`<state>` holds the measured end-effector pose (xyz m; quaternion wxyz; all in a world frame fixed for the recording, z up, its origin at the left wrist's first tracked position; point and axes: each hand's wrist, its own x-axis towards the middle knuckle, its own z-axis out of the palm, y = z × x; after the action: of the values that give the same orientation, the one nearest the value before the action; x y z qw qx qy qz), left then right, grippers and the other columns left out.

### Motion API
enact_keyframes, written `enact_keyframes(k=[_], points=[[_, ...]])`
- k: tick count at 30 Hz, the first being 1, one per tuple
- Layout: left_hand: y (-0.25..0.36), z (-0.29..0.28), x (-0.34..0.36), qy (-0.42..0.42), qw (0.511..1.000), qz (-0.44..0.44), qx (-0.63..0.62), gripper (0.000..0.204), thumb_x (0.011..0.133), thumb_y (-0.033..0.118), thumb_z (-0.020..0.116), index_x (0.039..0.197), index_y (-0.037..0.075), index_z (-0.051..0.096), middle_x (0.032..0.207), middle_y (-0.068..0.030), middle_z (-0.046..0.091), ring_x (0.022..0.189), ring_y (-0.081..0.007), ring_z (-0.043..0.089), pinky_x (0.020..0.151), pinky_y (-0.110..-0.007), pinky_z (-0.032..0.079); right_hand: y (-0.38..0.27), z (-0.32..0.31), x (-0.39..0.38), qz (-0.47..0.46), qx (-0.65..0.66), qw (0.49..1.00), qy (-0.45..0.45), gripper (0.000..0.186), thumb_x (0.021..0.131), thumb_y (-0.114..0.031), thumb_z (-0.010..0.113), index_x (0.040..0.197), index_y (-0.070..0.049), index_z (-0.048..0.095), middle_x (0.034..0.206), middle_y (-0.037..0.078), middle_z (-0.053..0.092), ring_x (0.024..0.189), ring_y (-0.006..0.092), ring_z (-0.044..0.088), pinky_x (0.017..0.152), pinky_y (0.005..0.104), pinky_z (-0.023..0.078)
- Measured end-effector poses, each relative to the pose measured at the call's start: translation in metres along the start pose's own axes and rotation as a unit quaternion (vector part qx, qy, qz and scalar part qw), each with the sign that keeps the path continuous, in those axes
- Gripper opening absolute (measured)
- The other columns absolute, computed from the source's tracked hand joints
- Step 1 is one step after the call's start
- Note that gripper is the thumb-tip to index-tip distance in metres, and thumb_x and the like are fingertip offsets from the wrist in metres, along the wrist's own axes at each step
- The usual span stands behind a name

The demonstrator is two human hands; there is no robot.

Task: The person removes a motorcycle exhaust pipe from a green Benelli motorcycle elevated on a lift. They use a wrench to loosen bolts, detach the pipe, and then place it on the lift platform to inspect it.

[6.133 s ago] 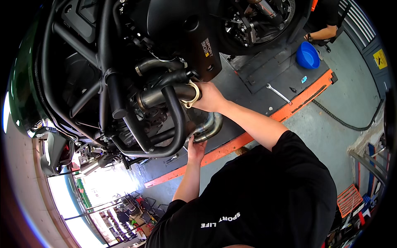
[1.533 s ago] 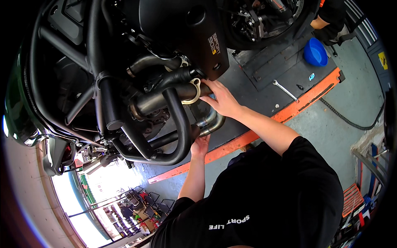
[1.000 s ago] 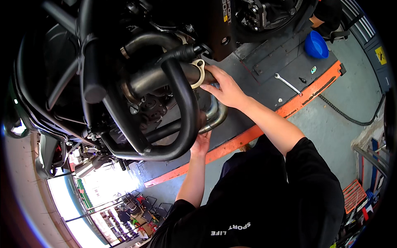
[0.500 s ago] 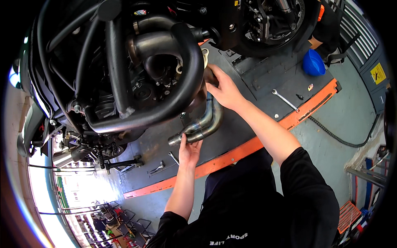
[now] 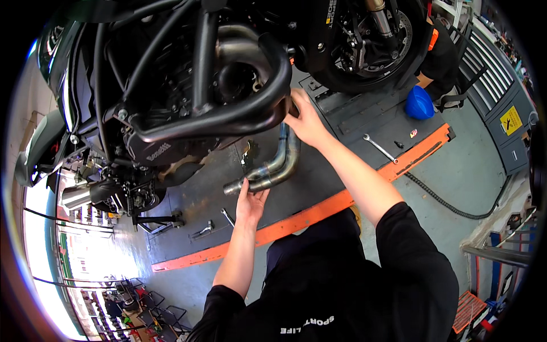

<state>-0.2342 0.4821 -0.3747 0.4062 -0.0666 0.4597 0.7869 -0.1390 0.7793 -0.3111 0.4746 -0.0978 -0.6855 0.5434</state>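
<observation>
Near the black crash bar (image 5: pixel 216 121), your metal exhaust pipe (image 5: pixel 292 155) is held above the surface (image 5: pixel 322 168), left hand (image 5: pixel 250 208) cradling its lower end between thumb and fingers, right hand (image 5: pixel 308 122) curled around its upper part. Likely stiff, fairly heavy and slick, it wants support at both ends; its upper mouth is hidden.

The exhaust pipe (image 5: pixel 286 170), two bent metal tubes side by side with brown and bluish tints, slants down from the right hand (image 5: pixel 306 123) to the left hand (image 5: pixel 250 207), its lower end jutting just left of that hand.
</observation>
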Motion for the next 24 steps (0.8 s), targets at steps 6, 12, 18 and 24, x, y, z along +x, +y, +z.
enact_keyframes(k=[6,12,18,24], points=[[0.007,0.005,0.021,-0.049,0.999,-0.011,0.003,0.038,0.109,0.035,0.064,0.138,0.01,0.061,0.144,-0.0087,0.063,0.136,-0.0331,0.058,0.124,-0.053,0.042,0.033,-0.009,0.009,0.085,0.117,0.989,-0.013,0.071,0.094,-0.017,0.082,0.153,0.004,0.048,0.142,0.017,0.063,0.129,0.0239,0.061,0.111,0.0377,0.048],[0.001,-0.006,0.022,-0.057,0.998,-0.002,-0.031,0.037,0.105,0.029,0.07,0.134,0.008,0.06,0.138,-0.0115,0.063,0.133,-0.0354,0.06,0.118,-0.055,0.049,-0.007,-0.001,0.005,0.104,0.121,0.987,-0.019,0.038,0.097,-0.011,0.079,0.13,-0.003,0.061,0.113,0.002,0.067,0.107,0.0117,0.06,0.099,0.0309,0.048],[-0.011,-0.001,0.029,-0.054,0.997,-0.008,-0.052,0.043,0.1,0.025,0.079,0.134,0.012,0.056,0.133,-0.0119,0.065,0.123,-0.037,0.067,0.108,-0.058,0.056,0.007,-0.014,0.011,0.109,0.088,0.989,-0.04,0.038,0.1,-0.015,0.079,0.132,-0.004,0.063,0.121,0.002,0.069,0.113,0.0133,0.061,0.104,0.0321,0.046],[-0.024,-0.004,0.038,-0.066,0.993,0.003,-0.093,0.054,0.096,0.022,0.083,0.137,0.016,0.048,0.131,-0.0107,0.066,0.112,-0.0334,0.073,0.092,-0.052,0.066,-0.008,-0.016,0.016,0.151,0.064,0.986,-0.035,0.033,0.1,-0.01,0.077,0.132,-0.006,0.07,0.12,0.0,0.072,0.115,0.0116,0.063,0.105,0.0321,0.046]])
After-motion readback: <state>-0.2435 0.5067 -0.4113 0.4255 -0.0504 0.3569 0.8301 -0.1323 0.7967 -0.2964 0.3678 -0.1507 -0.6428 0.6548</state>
